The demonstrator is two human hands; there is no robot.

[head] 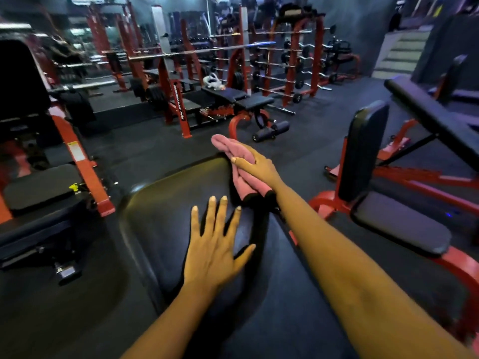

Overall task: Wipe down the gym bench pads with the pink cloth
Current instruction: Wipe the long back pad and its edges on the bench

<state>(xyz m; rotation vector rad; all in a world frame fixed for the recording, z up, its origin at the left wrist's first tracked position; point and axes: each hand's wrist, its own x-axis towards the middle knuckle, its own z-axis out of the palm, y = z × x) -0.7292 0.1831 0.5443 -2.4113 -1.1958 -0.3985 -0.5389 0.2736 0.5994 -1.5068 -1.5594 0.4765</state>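
While the left hand [212, 244] lies flat on the black bench pad [166, 203], fingers spread wide and holding nothing, the right hand [261, 168] reaches farther out and grips the pink cloth [224, 145], thumb across its top and fingers wrapped round its right side. The cloth is bunched into a long roll at the pad's far right corner, and its far end pokes out past the pad's edge, over the dark floor [155, 146].

Likely trouble: a roll this narrow would wipe only a thin stripe per pass, so patches could be missed. The overhanging end could drag off the edge and pick up floor dirt. The pad looks glossy, so a leaning left palm might slide, and the area beneath it would go unwiped. To the right, an upright padded seat [365, 151] on a red frame [324, 203] stands near the outstretched forearm; a wide sweep could knock it.
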